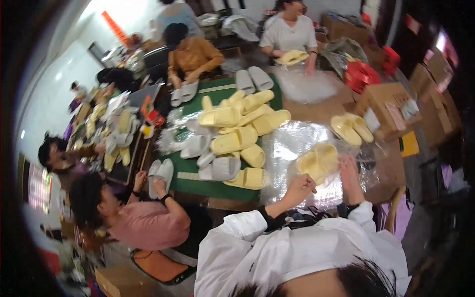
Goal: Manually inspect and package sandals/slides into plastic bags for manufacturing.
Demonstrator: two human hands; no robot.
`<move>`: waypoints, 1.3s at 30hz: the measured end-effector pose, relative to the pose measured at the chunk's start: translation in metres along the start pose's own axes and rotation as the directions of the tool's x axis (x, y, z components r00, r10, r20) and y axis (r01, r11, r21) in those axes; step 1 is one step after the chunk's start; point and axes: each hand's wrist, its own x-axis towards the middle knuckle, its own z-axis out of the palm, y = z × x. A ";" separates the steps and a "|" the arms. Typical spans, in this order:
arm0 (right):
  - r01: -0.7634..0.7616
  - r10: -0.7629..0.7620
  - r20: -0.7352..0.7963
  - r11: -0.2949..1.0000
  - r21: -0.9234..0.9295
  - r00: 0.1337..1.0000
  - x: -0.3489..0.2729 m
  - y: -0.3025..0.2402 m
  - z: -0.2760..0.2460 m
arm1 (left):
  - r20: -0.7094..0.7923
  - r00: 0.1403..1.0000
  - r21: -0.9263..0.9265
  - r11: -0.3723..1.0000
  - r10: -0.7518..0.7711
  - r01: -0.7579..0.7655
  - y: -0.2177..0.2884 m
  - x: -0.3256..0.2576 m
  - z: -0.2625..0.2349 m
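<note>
I see one pair of pale yellow slippers, side by side and touching, slightly blurred on my feed. Clear plastic, shiny and wrinkled, spreads out around them; whether the pair sits inside it or on top, I can't tell from here.

2 forearms extended; left hand curled inward, right hand pointing forward

a pale, brightly lit wall rises beyond an orange chair.
</note>
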 end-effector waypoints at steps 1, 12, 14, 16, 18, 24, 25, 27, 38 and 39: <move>0.018 -0.018 0.004 0.996 -0.087 1.000 -0.003 0.000 -0.008 | 0.012 1.000 0.021 1.000 0.002 -0.002 0.002 0.003 0.005; -0.450 0.367 -0.273 0.805 -0.387 0.889 -0.037 -0.010 -0.056 | 0.170 0.985 0.142 0.988 0.043 -0.068 0.010 0.014 0.044; -0.486 0.376 -0.321 0.771 -0.412 0.869 -0.045 -0.010 -0.055 | 0.218 0.975 0.155 0.985 0.038 -0.073 0.013 0.014 0.046; -0.517 0.335 -0.417 0.710 -0.478 0.845 -0.050 -0.010 -0.052 | 0.258 0.966 0.167 0.983 0.031 -0.076 0.010 0.014 0.048; -0.547 0.340 -0.461 0.705 -0.451 0.820 -0.053 -0.008 -0.045 | 0.344 0.938 0.146 0.989 -0.038 -0.013 0.003 0.013 0.047; -0.282 0.092 -0.282 0.582 -0.763 0.955 -0.027 0.063 -0.150 | 0.476 0.870 0.149 0.987 -0.124 0.059 0.008 0.006 0.063; -0.254 0.020 -0.308 0.616 -0.746 0.951 -0.027 0.063 -0.161 | 0.472 0.873 0.146 0.987 -0.126 0.064 0.005 0.006 0.062; -0.107 -0.240 -0.188 0.313 -0.944 0.952 -0.037 0.057 -0.134 | 0.411 0.904 0.155 0.986 -0.119 0.059 -0.005 0.005 0.054; -0.193 0.202 -0.074 0.975 0.108 0.977 -0.067 0.002 -0.016 | 0.264 0.964 0.130 0.990 0.013 -0.049 -0.011 0.009 0.052; -0.288 0.296 -0.022 0.942 0.171 0.955 -0.070 -0.001 -0.011 | 0.277 0.961 0.152 0.987 0.014 -0.059 -0.015 0.010 0.051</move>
